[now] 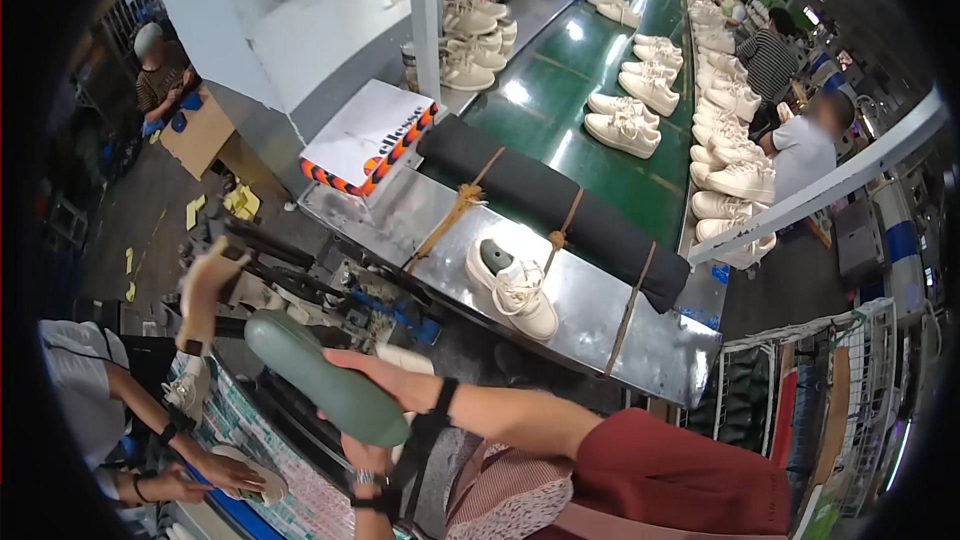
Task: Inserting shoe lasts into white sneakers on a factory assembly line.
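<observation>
My right hand (385, 380), its red-sleeved arm reaching in from the right, is closed round a long, smooth green shoe last (318, 375). The last lies tilted, its wide end pointing up and left. My left hand (365, 452), with a watch and black strap at the wrist, grips the last's lower end from beneath; most of its fingers are hidden. Just behind my right hand, a whitish shape (408, 358) shows in part. A cream lace-up shoe (515, 290) with a green last inside rests on the metal ledge (600, 340) ahead.
Cream shoes line the green conveyor (540, 90) and its right-hand rack (740, 180). A shoe box (370, 135) and black roller (550, 210) border the ledge. At lower left, a co-worker's hands (225, 470) handle a cream shoe. A blurred beige object (208, 290) stands near machinery.
</observation>
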Motion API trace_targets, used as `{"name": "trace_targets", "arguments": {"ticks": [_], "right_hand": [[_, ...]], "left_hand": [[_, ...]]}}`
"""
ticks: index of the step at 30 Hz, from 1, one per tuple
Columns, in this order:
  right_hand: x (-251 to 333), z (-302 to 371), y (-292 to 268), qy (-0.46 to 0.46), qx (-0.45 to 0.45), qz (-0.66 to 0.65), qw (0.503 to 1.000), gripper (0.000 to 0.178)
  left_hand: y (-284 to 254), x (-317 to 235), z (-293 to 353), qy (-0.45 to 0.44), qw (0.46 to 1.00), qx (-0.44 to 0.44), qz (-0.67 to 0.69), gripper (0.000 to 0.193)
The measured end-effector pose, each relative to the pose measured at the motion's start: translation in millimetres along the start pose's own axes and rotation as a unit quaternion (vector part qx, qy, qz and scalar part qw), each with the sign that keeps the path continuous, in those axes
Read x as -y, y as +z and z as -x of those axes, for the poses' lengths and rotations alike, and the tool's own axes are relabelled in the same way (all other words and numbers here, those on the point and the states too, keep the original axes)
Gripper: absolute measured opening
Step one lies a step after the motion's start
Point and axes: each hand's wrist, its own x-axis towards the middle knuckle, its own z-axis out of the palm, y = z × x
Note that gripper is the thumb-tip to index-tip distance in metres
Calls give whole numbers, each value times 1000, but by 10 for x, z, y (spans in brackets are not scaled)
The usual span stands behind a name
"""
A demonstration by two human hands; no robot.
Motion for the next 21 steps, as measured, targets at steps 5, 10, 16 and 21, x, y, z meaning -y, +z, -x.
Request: {"name": "trace_targets", "arguments": {"ticks": [5,10,16,21], "right_hand": [[842,1427,-843,-109,-80,61,989,53],[1196,2688,-2083,-290,-470,389,737,56],[990,3415,-3087,-210,-640,577,462,56],[991,3243,-2712,-223,-593,659,405,71]], "left_hand": [[1033,-749,-1371,115,983,-41,-139,56],[1979,-948,-2105,163,935,-4,-315,54],[3131,-1480,-989,8,997,40,-66,83],[3640,-1286,-923,-177,970,-143,-81,104]]}}
